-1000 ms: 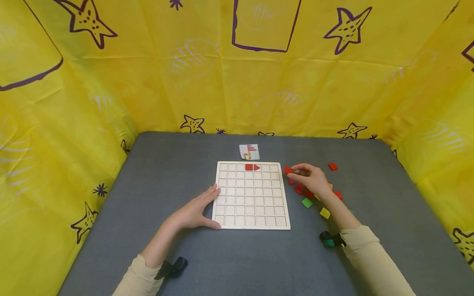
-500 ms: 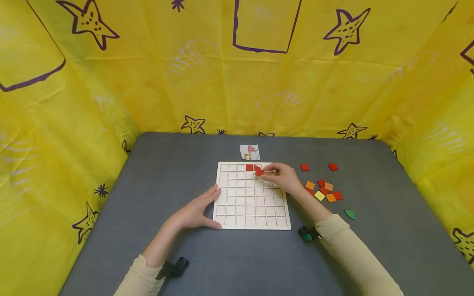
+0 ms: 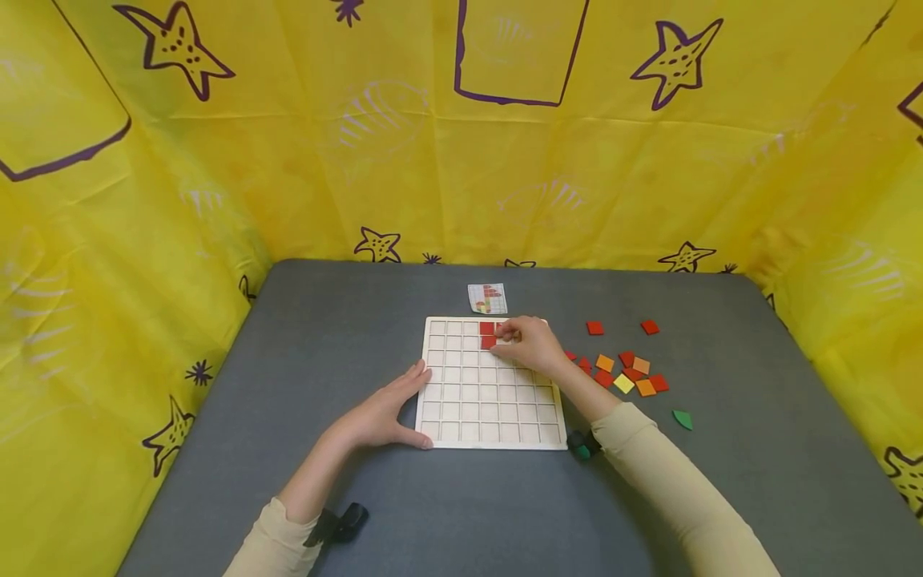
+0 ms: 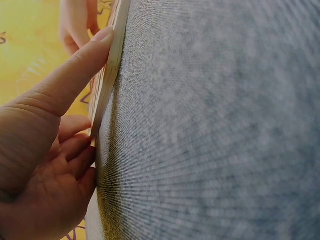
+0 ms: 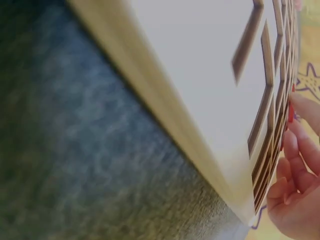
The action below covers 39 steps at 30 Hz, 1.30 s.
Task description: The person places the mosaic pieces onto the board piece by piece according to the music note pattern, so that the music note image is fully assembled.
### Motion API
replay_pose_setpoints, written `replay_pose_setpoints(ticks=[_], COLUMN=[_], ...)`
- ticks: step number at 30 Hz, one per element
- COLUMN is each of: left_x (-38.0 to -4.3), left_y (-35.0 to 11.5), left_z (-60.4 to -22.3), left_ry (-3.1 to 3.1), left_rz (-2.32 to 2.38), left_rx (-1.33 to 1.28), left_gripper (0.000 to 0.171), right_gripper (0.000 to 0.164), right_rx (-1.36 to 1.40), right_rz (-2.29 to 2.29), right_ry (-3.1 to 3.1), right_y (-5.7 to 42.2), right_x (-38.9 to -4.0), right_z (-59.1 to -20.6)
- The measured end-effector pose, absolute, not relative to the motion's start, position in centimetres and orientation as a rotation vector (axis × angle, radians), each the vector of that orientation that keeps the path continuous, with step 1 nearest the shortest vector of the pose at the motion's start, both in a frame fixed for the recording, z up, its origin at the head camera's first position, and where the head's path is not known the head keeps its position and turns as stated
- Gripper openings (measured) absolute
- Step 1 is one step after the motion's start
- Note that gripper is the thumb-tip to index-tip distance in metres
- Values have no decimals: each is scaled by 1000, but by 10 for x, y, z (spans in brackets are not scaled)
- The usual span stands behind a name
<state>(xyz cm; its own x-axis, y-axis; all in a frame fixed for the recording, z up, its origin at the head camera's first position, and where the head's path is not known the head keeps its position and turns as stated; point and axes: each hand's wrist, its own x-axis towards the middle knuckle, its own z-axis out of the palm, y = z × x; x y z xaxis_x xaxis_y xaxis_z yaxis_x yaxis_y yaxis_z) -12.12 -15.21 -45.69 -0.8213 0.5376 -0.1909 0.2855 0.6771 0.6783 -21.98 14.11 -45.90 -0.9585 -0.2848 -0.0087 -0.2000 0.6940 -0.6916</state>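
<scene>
A pale wooden grid board [image 3: 490,445] lies on the grey table. My left hand [image 3: 380,410] rests along its left side, fingers extended at the edge and thumb at the near left corner. In the left wrist view the thumb [image 4: 82,65] touches the board's edge. At the board's second row, my right hand [image 3: 532,344] pinches a red square tile [image 3: 488,342], seen as a thin red edge between the fingertips in the right wrist view. Directly above it another red square [image 3: 486,328] sits in a top-row cell. The red triangle beside that is mostly hidden by the fingers.
Behind the board lies a small printed pattern card [image 3: 487,299]. Loose tiles are scattered to the right: red ones [image 3: 594,328], orange ones [image 3: 605,363], a yellow square [image 3: 623,383] and a green quarter-round [image 3: 682,420]. A yellow curtain [image 3: 461,176] surrounds the table.
My right hand has carried the red square tile leftward from the loose pieces onto the board, to the second row under the other red square. The left hand has stayed at the board's edge.
</scene>
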Motion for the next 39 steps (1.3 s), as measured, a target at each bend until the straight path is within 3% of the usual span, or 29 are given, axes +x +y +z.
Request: replay_pose_setpoints(ticks=[11,27,39], left_x=[-122,-121,-121], left_y=[-151,-152,-151], left_z=[-457,-457,-456], left_ry=[2510,2512,2517], left_rz=[925,923,912], left_rx=[628,636,637], left_gripper=[112,111,112], right_gripper=[25,43,46], right_rx=[-376,-17,-3], right_rz=[-1208,-1350,-1198], right_ry=[2757,2787,2772], right_y=[151,266,304], right_x=[-217,-214,-216], right_z=[-457,-447,-455])
